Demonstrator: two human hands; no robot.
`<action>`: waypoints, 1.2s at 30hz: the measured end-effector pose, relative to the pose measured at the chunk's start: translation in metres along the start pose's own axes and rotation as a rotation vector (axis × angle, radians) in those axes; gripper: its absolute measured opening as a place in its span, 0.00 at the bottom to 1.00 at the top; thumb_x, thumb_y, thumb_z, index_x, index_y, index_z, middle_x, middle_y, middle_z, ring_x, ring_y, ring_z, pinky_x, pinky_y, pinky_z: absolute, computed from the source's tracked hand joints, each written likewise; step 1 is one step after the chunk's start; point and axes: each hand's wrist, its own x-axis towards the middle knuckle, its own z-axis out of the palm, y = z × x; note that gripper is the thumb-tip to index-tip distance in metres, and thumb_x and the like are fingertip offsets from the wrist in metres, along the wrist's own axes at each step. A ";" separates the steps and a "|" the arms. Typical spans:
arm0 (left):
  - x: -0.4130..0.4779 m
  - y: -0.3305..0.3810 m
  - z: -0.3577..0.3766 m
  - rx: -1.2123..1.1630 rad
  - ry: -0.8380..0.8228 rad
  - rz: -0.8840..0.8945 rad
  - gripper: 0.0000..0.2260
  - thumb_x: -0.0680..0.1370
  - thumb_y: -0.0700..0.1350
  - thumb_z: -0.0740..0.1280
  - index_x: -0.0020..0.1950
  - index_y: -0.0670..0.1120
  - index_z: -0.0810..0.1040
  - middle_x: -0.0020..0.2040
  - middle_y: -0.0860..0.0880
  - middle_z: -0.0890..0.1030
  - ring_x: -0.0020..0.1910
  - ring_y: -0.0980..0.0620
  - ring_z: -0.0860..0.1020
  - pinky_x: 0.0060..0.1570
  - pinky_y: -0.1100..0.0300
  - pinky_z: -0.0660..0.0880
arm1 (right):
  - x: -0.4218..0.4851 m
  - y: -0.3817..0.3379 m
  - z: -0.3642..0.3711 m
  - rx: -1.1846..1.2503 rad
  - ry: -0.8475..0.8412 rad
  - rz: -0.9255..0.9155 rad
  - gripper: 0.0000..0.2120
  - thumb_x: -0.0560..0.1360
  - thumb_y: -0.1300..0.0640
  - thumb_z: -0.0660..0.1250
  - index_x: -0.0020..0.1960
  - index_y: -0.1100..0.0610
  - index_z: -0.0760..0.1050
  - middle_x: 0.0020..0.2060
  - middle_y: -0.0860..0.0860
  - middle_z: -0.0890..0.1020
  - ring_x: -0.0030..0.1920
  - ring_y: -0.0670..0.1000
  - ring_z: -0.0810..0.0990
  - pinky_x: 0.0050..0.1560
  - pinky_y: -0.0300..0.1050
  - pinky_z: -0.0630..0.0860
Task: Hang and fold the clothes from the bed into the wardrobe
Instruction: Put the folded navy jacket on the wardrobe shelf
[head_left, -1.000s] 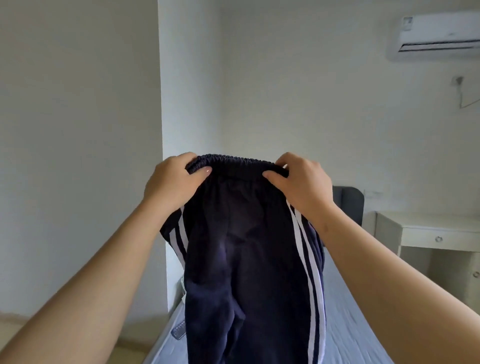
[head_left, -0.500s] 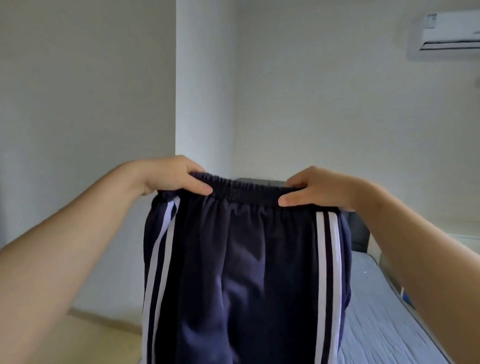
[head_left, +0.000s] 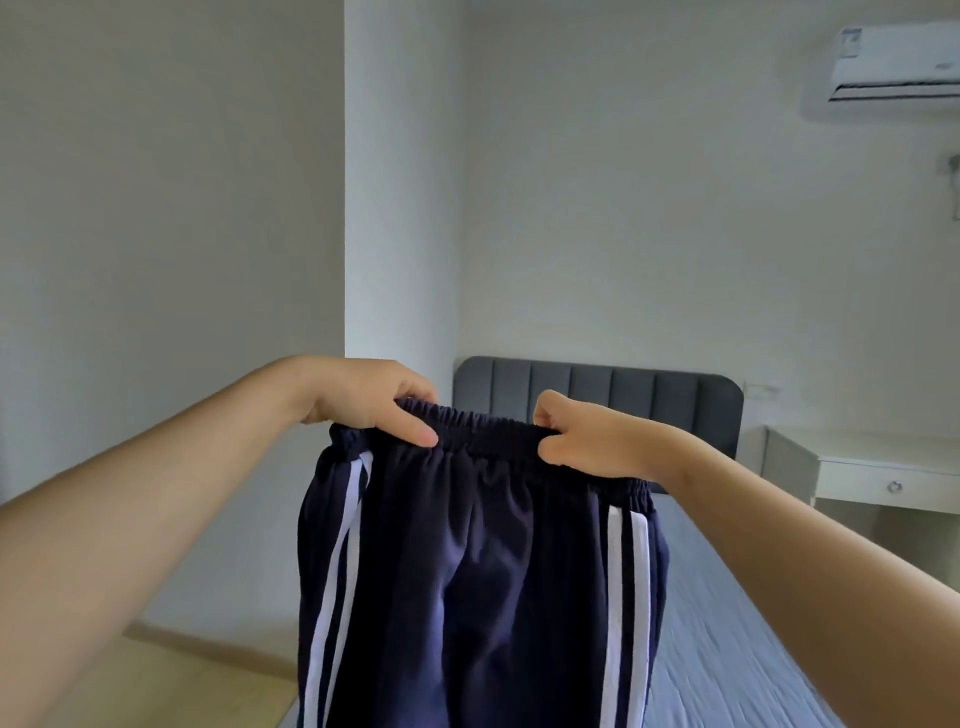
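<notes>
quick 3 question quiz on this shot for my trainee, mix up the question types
1. True or false: the left hand and the right hand both grip the elastic waistband of the navy track pants.
2. What is mounted high at the far right? A) clock B) air conditioner C) shelf
3. Fill in: the side stripes on the pants are ____.
Key: 1 true; 2 B; 3 white.
</notes>
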 end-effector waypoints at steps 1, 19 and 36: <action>-0.001 -0.001 0.000 -0.008 -0.001 -0.004 0.03 0.75 0.43 0.69 0.47 0.45 0.78 0.36 0.55 0.80 0.33 0.59 0.78 0.31 0.70 0.72 | -0.003 -0.002 -0.001 0.023 0.000 -0.024 0.05 0.76 0.57 0.58 0.52 0.52 0.64 0.40 0.46 0.71 0.36 0.46 0.68 0.37 0.39 0.64; 0.030 -0.013 0.028 -0.094 -0.042 -0.146 0.06 0.79 0.47 0.63 0.45 0.47 0.76 0.40 0.51 0.78 0.37 0.55 0.77 0.40 0.65 0.73 | 0.006 0.032 0.009 0.348 -0.157 0.199 0.22 0.73 0.47 0.68 0.64 0.54 0.74 0.60 0.51 0.79 0.61 0.54 0.77 0.67 0.54 0.69; 0.062 0.025 0.089 -0.161 0.458 -0.097 0.12 0.78 0.50 0.61 0.38 0.46 0.66 0.37 0.49 0.72 0.36 0.50 0.70 0.37 0.58 0.65 | 0.028 0.008 0.038 1.232 0.138 0.413 0.07 0.76 0.67 0.57 0.43 0.64 0.72 0.35 0.58 0.75 0.33 0.54 0.75 0.36 0.46 0.76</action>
